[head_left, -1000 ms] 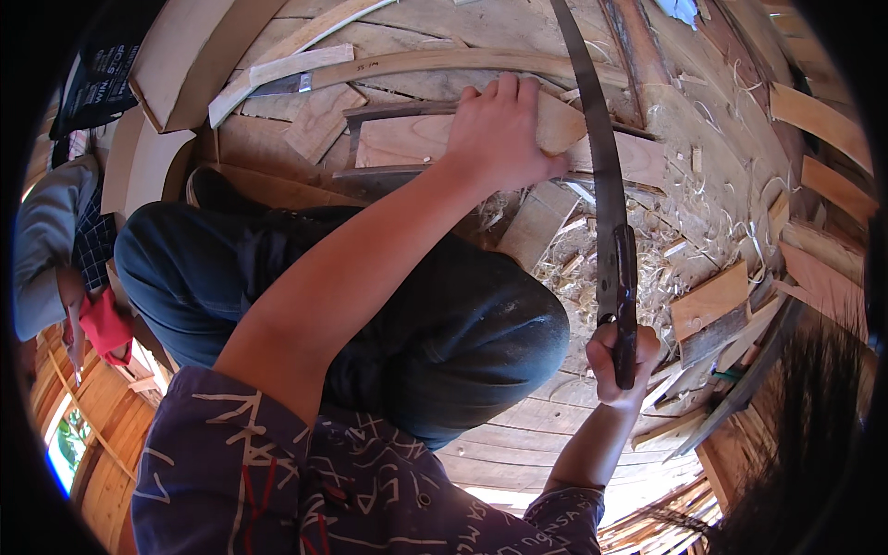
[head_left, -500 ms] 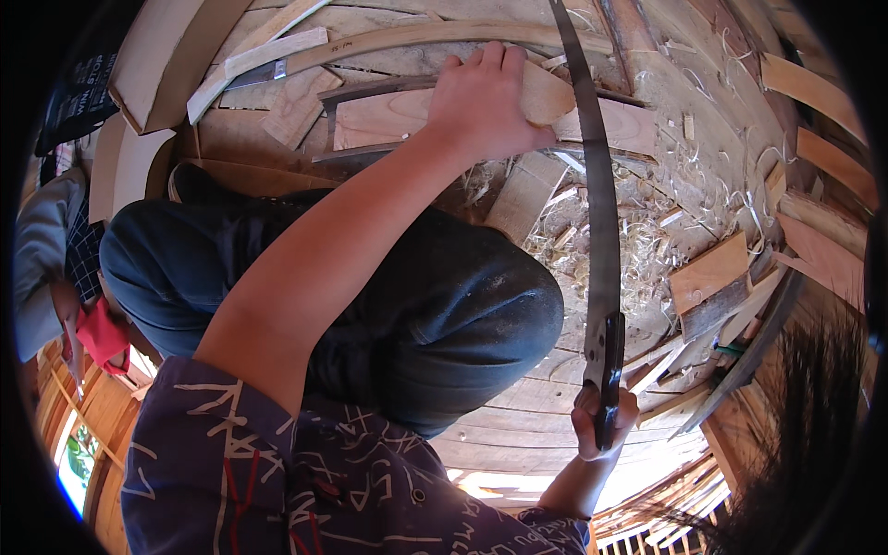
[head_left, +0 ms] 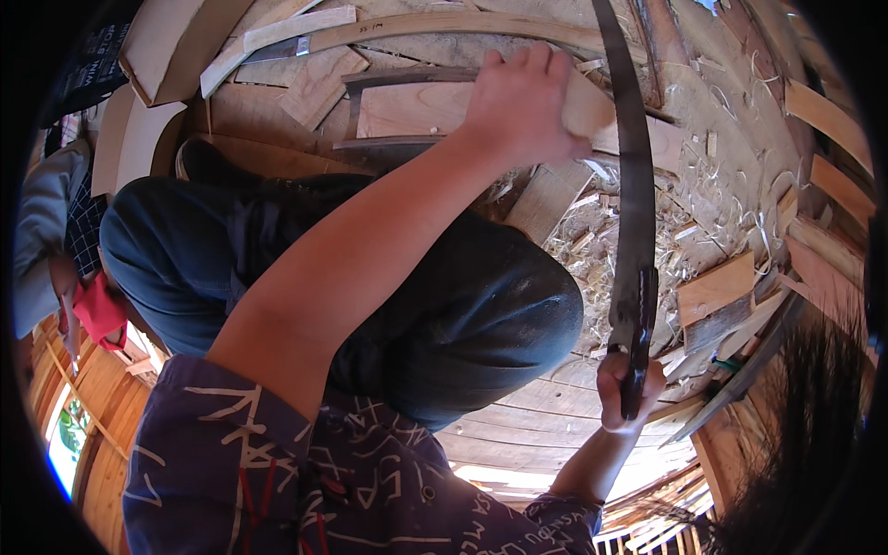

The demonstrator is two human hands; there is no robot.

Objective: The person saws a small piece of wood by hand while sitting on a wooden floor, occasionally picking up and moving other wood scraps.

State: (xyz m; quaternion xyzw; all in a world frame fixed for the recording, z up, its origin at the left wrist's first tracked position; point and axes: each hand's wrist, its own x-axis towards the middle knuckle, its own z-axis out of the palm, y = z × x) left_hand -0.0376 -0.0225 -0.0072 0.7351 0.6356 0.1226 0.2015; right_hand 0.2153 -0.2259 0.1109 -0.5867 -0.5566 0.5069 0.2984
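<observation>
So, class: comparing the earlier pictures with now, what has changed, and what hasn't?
The saw was drawn back toward the person, then pushed partway forward. Nothing was newly grasped or released: the right hand keeps its handle, the left hand stays over the board.

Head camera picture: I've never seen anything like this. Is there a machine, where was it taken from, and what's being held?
No machine arm here: these are a person's own two bare hands. A wide fisheye camera worn on the head looks down, which is why straight edges bend near the rim. The right hand grips a saw by its dark handle, with the long blade pointing away. The left hand lies across pale wood. Curly shavings and offcuts lie around on the wooden floor. The dark blue shape is the wearer's trousers. At the left edge, another person's grey sleeve shows.
</observation>
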